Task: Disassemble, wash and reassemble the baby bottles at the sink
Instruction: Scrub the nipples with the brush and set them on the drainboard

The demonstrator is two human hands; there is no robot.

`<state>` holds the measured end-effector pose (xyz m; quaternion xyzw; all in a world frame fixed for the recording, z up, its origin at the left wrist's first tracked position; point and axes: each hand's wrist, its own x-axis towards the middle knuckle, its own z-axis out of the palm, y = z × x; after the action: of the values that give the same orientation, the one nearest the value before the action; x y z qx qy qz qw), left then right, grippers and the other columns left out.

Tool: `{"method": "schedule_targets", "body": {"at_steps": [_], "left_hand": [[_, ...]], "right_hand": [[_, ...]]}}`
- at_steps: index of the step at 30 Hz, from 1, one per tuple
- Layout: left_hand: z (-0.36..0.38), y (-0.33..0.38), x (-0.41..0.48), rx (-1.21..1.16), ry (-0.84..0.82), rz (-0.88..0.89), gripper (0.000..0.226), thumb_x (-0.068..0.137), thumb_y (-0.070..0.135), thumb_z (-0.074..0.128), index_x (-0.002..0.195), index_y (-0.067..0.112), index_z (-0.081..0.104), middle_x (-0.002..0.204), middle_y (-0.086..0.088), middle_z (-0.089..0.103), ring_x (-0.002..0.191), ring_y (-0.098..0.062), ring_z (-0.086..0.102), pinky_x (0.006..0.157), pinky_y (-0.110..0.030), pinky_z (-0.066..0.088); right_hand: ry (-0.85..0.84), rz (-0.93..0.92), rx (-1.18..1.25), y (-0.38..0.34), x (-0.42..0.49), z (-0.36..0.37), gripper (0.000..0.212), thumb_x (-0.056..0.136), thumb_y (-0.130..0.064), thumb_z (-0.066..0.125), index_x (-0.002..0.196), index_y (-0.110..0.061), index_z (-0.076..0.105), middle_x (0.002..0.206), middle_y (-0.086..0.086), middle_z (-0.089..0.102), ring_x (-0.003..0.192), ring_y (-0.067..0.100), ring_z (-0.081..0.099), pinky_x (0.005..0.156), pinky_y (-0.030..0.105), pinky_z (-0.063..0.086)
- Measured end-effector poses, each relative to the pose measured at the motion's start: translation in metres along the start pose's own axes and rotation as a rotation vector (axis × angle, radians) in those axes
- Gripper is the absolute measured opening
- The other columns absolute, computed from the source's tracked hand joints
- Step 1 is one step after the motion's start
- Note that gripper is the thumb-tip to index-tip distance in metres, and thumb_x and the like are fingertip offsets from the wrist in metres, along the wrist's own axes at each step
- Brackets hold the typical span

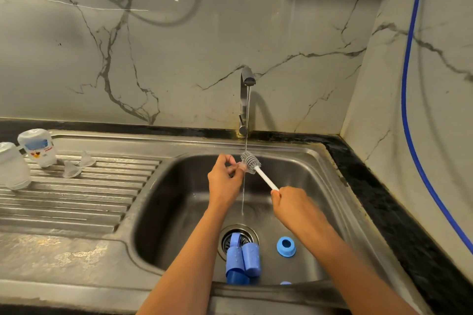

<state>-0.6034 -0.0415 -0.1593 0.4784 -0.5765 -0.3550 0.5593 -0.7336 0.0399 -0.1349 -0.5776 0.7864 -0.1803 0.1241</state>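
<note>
L hand pinches clear silicone nipple in thin water stream; R hand fingers curled round white-handled grey bottle brush, bristles against nipple.

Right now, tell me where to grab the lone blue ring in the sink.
Best pinch the blue ring across its outer wall, coming straight down from above: it sits flat, hole up, apart from the blue caps, so both sides are free.

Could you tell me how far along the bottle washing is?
Looks done: two bottle bodies, upturned on the drainboard beside two clear nipples. In hand: left hand pinches a third nipple under the tap stream; right hand holds the bottle brush against it. Left: blue caps and a collar ring in the basin, then reassembly.
</note>
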Motion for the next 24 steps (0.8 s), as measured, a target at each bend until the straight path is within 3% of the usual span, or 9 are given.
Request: {"method": "schedule_targets", "body": {"at_steps": [3, 6, 8, 11, 14, 19, 21, 24], "left_hand": [[0.0, 0.001, 0.0, 0.021, 0.077, -0.04, 0.014, 0.09, 0.016, 0.065, 0.089, 0.011, 0.052, 0.074, 0.003, 0.068, 0.058, -0.001, 0.056, 0.051, -0.008, 0.042], [-0.002, -0.002, 0.002, -0.005, 0.229, -0.148, 0.014, 0.088, 0.016, 0.068, 0.093, 0.01, 0.056, 0.074, 0.0, 0.064, 0.064, -0.009, 0.054, 0.052, -0.008, 0.041], [-0.003, -0.004, 0.004, -0.029, 0.245, -0.172, 0.015, 0.087, 0.014, 0.069, 0.094, 0.012, 0.056, 0.077, -0.004, 0.066, 0.068, -0.01, 0.058, 0.056, -0.01, 0.042], [-0.002, -0.004, 0.004, -0.02, 0.245, -0.14, 0.015, 0.086, 0.013, 0.07, 0.09, 0.011, 0.055, 0.07, -0.002, 0.064, 0.064, -0.01, 0.056, 0.056, -0.01, 0.041], [-0.004, -0.005, 0.005, -0.035, 0.293, -0.107, 0.014, 0.088, 0.015, 0.068, 0.085, 0.01, 0.054, 0.068, -0.002, 0.058, 0.063, -0.012, 0.05, 0.055, -0.012, 0.041], [-0.003, -0.007, 0.006, -0.072, 0.234, -0.132, 0.016, 0.088, 0.016, 0.069, 0.083, 0.014, 0.054, 0.078, -0.01, 0.068, 0.069, -0.013, 0.057, 0.067, -0.027, 0.048], [-0.003, -0.006, 0.006, -0.139, 0.248, -0.179, 0.018, 0.087, 0.012, 0.068, 0.082, 0.014, 0.051, 0.078, -0.011, 0.067, 0.069, -0.013, 0.057, 0.067, -0.026, 0.047], [-0.006, -0.005, 0.008, -0.237, 0.299, -0.274, 0.015, 0.086, 0.006, 0.063, 0.086, 0.014, 0.05, 0.075, -0.005, 0.058, 0.071, -0.015, 0.053, 0.067, -0.025, 0.046]], "right_hand": [[0.006, 0.002, 0.008, 0.003, 0.002, -0.003, 0.037, 0.1, -0.034, 0.032, 0.098, -0.013, 0.062, 0.072, -0.002, 0.049, 0.075, 0.024, 0.056, 0.063, 0.031, 0.039], [0.041, -0.014, 0.008, 0.007, 0.0, -0.007, 0.032, 0.101, -0.034, 0.032, 0.084, -0.016, 0.052, 0.066, -0.004, 0.043, 0.066, 0.019, 0.05, 0.056, 0.029, 0.034], [0.013, -0.045, -0.008, 0.006, -0.002, -0.005, 0.033, 0.099, -0.035, 0.032, 0.081, -0.017, 0.053, 0.066, -0.004, 0.046, 0.064, 0.019, 0.05, 0.053, 0.029, 0.034], [-0.063, -0.003, -0.045, 0.003, -0.004, -0.002, 0.034, 0.1, -0.031, 0.034, 0.1, -0.014, 0.063, 0.082, 0.002, 0.058, 0.074, 0.021, 0.055, 0.062, 0.029, 0.04], [0.005, 0.126, -0.14, 0.006, 0.0, -0.016, 0.032, 0.1, -0.024, 0.035, 0.117, -0.014, 0.061, 0.107, 0.006, 0.064, 0.088, 0.024, 0.057, 0.072, 0.033, 0.044], [-0.002, -0.04, -0.024, -0.001, -0.002, -0.007, 0.03, 0.1, -0.033, 0.03, 0.083, -0.019, 0.051, 0.08, 0.004, 0.054, 0.071, 0.024, 0.051, 0.062, 0.03, 0.036], [-0.059, -0.02, -0.049, -0.002, -0.003, 0.0, 0.032, 0.1, -0.034, 0.031, 0.09, -0.017, 0.057, 0.078, 0.002, 0.054, 0.072, 0.022, 0.053, 0.06, 0.029, 0.037], [-0.028, 0.183, -0.133, 0.009, 0.006, -0.012, 0.032, 0.1, -0.03, 0.037, 0.111, -0.015, 0.063, 0.082, 0.002, 0.056, 0.085, 0.024, 0.059, 0.069, 0.03, 0.044]]}}
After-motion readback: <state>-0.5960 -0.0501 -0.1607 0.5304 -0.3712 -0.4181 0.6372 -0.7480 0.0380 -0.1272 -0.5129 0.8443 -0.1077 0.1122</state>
